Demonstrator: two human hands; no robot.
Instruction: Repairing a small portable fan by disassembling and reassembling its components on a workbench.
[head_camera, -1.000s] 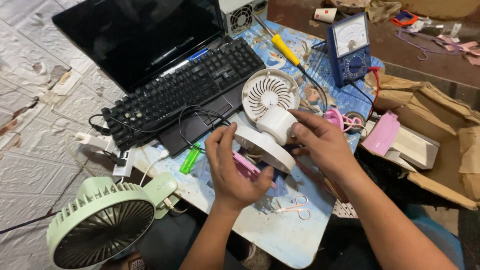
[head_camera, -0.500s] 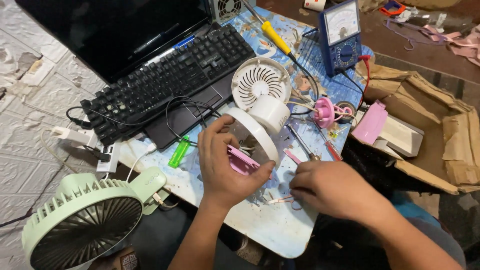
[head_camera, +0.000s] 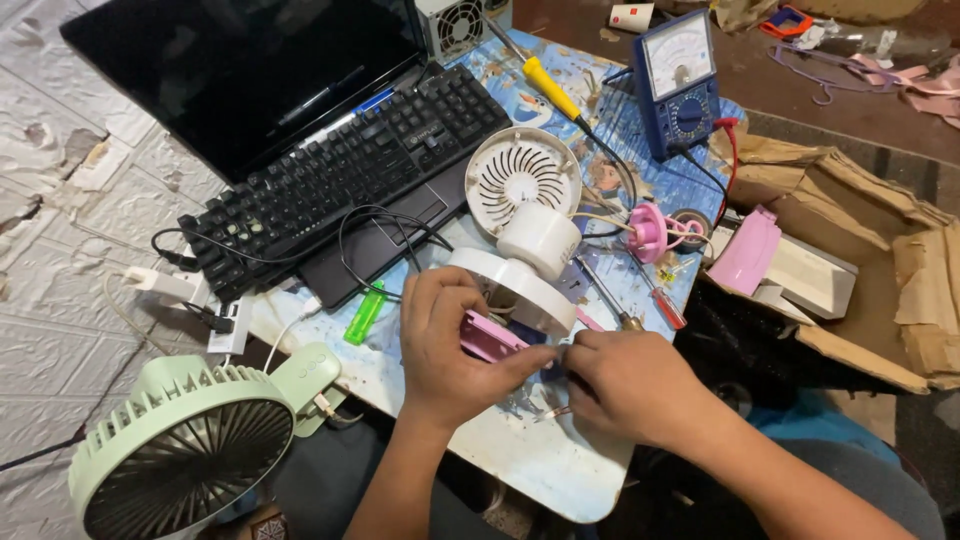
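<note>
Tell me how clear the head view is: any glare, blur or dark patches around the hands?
Head view: sharp and evenly lit at the left hand, right hand and pink part; no strong glare; laptop screen dark; under the table edge falls into shadow; slight wide-angle bend at the edges.

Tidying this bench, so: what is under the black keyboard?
The black keyboard lies on the open laptop, covering the laptop's own keys; only its touchpad edge shows. Black cables cross there.

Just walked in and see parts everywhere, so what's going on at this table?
A person works over a small table. Their left hand grips a pink part beside a dismantled white fan, and their right hand meets it at the fingertips. A green fan, a laptop and a blue meter sit around.
</note>
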